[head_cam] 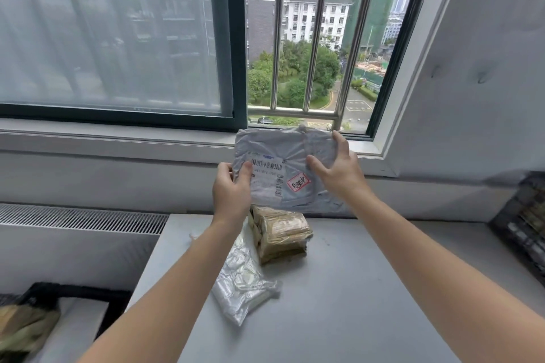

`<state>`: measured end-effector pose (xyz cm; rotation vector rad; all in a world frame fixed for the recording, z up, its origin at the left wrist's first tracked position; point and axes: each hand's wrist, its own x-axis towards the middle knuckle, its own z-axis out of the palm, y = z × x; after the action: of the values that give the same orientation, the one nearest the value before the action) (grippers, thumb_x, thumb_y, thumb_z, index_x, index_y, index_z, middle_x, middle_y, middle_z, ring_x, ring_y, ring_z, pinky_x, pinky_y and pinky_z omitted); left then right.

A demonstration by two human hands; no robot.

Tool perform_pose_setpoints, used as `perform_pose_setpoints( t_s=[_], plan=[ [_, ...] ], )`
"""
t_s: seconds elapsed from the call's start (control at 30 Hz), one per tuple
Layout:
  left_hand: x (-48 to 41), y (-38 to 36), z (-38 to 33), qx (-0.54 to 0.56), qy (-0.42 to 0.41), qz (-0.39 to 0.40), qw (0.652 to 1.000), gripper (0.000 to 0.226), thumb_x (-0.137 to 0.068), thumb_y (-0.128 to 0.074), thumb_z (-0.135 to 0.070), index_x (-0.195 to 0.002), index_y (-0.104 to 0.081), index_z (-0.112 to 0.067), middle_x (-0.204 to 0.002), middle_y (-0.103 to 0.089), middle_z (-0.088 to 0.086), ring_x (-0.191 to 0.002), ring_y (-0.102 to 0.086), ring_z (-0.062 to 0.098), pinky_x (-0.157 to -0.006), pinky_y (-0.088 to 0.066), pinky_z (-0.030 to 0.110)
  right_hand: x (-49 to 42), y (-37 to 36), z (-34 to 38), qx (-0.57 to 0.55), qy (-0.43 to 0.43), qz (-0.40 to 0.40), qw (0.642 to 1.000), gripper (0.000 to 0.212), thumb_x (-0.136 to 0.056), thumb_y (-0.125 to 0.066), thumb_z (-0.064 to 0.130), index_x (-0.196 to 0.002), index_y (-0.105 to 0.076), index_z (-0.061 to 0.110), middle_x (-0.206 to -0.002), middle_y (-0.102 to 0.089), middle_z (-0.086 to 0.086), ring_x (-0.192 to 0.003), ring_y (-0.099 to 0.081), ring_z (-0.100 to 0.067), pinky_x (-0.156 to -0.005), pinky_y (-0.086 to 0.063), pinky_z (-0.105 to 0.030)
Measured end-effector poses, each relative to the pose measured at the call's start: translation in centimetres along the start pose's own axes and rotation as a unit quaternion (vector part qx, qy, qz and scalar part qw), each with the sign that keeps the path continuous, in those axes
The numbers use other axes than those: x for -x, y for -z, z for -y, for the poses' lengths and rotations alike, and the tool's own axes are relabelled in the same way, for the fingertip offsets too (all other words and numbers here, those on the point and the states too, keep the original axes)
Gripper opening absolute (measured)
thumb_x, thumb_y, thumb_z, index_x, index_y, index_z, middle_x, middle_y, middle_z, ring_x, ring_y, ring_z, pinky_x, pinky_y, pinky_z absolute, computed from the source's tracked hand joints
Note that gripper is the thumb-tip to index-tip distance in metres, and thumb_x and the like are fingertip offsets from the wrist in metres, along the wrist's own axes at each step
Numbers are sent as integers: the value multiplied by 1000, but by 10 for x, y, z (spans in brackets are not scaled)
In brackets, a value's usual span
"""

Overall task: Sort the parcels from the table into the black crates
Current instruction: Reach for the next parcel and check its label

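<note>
- The window [177, 38] fills the wall beyond your worktop [339, 289]; its sliding pane is pushed aside on the right half, with upright metal bars across the gap.
- The worktop is a pale grey slab below the window sill, and both your forearms reach out over it.
- A black crate [73, 292] sits below the worktop's left edge, holding a pale flat parcel and a brownish one (the brownish one is blurred, so no more can be said of it).
- A second black crate [522, 233] stands at the worktop's right edge, only partly in view; its contents are too blurred to tell.
- The grey mailer parcel [295, 168] is held up in the air above the worktop's far end, in front of the window sill, its face toward you with a printed shipping label and a small red-bordered sticker with handwriting.
- A clear plastic parcel [244, 277] lies flat on the worktop, just left of centre.
- A brown taped parcel [278, 233] rests on the worktop directly below the held mailer, touching the clear parcel's far end.
- Your right hand [336, 168] grips the mailer's right side, thumb on the front, fingers [340, 141] wrapped over its upper right edge.
- Your left hand [233, 188] pinches the mailer's left edge, thumb on the label.
</note>
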<state>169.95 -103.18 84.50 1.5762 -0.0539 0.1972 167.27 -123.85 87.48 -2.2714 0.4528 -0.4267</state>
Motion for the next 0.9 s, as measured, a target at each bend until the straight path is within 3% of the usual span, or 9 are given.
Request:
perform_pose_setpoints(
  t_s=[0.1, 0.17, 0.3, 0.47, 0.6, 0.77, 0.9],
  plan=[
    [13, -7, -8, 37, 22, 22, 999, 27, -97, -60, -39, -90, -50, -15, -85, -65, 7, -77, -65, 20, -69, -57, 41, -1, 13, -2, -10, 15, 10, 1000, 92, -81, -68, 58, -152, -13, 41, -141, -38, -15, -115, -55, -36, -90, -54, -55],
    [19, -6, -13, 53, 34, 58, 996, 25, -95, -62, -39, -94, -53, -15, -91, -71, 6, -80, -71, 17, -68, -61, 35, -2, 24, -5, -10, 36, -2, 999, 91, -79, -70, 59, -151, -16, 42, -138, -39, -12, -113, -55, -32, -89, -55, -53],
    [31, -3, -19, 87, 47, 130, 987, 19, -93, -65, -28, -103, -58, -13, -92, -77, 1, -85, -74, 16, -69, -59, 29, -6, 49, -9, 16, 91, -53, 994, 92, -74, -72, 65, -149, -22, 46, -129, -44, -3, -104, -48, -17, -77, -46, -37],
    [43, -7, -25, 101, 31, 141, 984, 6, -96, -61, -14, -101, -60, -12, -89, -76, 1, -86, -74, 17, -71, -60, 30, -3, 68, -5, 11, 130, -79, 988, 91, -73, -77, 60, -149, -27, 45, -127, -49, -2, -102, -47, -15, -81, -43, -32],
    [52, -10, -30, 85, 6, 131, 988, 4, -96, -61, -15, -100, -61, -14, -94, -75, 8, -87, -74, 21, -73, -61, 33, 2, 79, -5, -2, 139, -93, 986, 90, -73, -78, 57, -149, -31, 45, -122, -48, 5, -105, -49, -14, -85, -42, -29],
    [57, -12, -37, 80, -12, 138, 987, 4, -96, -62, -18, -100, -62, -18, -98, -75, 7, -91, -73, 20, -76, -61, 34, 7, 87, -3, -15, 143, -94, 985, 90, -74, -79, 55, -149, -29, 46, -139, -50, -1, -120, -53, -20, -99, -50, -44],
    [58, -13, -39, 78, -8, 138, 987, 5, -96, -62, -17, -101, -61, -16, -99, -75, 8, -92, -73, 22, -79, -61, 39, 11, 91, 0, -11, 148, -102, 984, 90, -75, -79, 54, -149, -29, 45, -141, -49, -2, -123, -53, -22, -99, -50, -48]
  ],
)
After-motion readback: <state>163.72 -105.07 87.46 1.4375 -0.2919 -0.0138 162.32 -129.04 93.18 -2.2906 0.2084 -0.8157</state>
